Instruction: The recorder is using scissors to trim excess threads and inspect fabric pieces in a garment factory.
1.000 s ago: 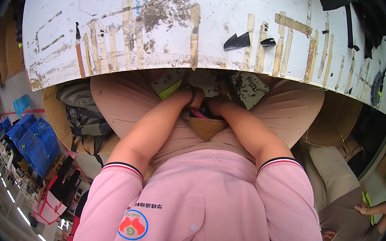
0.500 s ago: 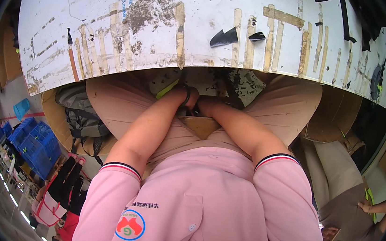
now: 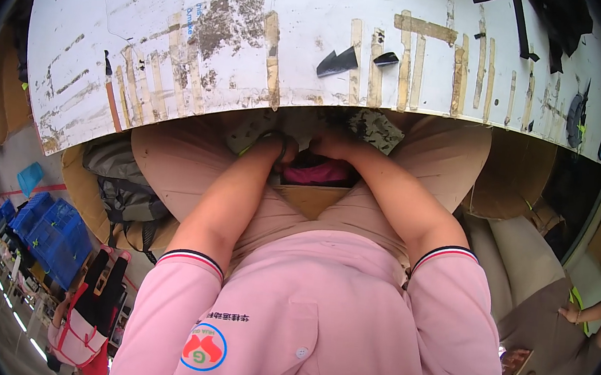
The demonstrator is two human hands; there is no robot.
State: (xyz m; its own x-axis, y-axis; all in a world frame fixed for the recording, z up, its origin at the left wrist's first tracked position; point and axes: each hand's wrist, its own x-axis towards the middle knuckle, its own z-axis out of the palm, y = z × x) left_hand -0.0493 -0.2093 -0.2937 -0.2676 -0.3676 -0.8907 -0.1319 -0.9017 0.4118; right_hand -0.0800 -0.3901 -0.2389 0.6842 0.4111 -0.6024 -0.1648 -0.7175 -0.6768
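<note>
Both my hands are low between my thighs, below the table's near edge. My left hand, with a dark band at the wrist, is curled beside the left end of a magenta and black item; what its fingers grip is hidden. Over the far right side of that item is my right hand, in shadow, its fingers bent downward and too dark to read. The magenta item looks soft, but its kind does not show. In front of it, against my lap, a brown cardboard piece stands with its edge up.
Above my hands is a white table with worn tape strips and black scraps. Dark bits litter the surface beneath it. A grey backpack sits at left, blue crates farther off. Another person's hand is at right.
My hands have moved apart, the right one going farther from me. The magenta item now shows between them. The view has shifted slightly.
</note>
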